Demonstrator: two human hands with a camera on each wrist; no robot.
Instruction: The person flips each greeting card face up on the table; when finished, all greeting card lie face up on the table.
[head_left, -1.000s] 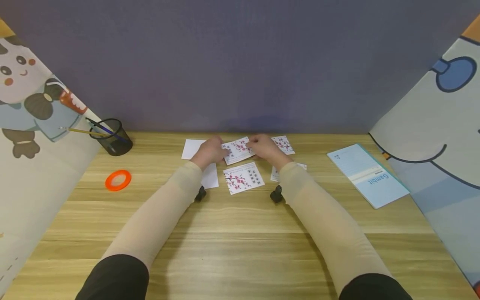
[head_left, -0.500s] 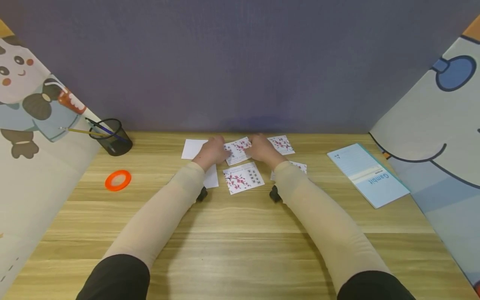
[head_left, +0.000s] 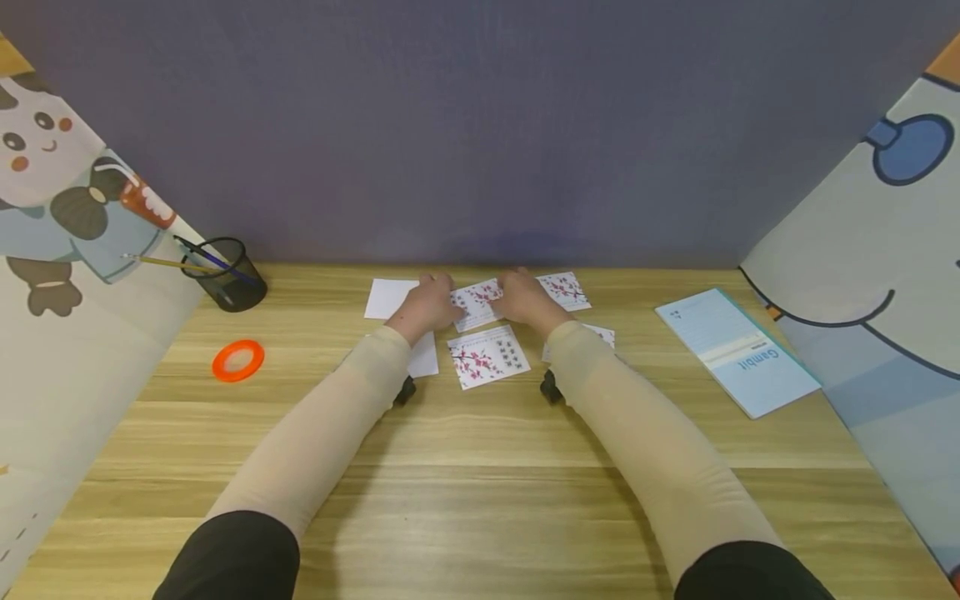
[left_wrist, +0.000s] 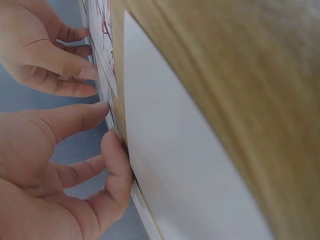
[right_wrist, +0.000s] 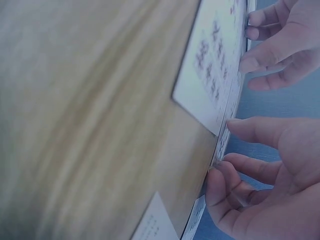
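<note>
between both hands [head_left: 480,302], flowered card [head_left: 478,298] half hidden, fingers [left_wrist: 80,116] seemingly pinching its ends

My white card with pink blossom print [head_left: 478,302], plain white paper sheet [head_left: 386,297], orange plastic ring [head_left: 237,361], pale blue booklet [head_left: 735,350], black mesh cup [head_left: 225,277], light wood-grain worktop [head_left: 480,467].

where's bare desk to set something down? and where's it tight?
Free: the broad wood strip nearest the person, below the flowered card, and the patch between the orange ring and the left arm. Also between the right arm and the blue booklet. Crowded: the far centre, where left hand and right hand pinch a card amid other cards.
</note>
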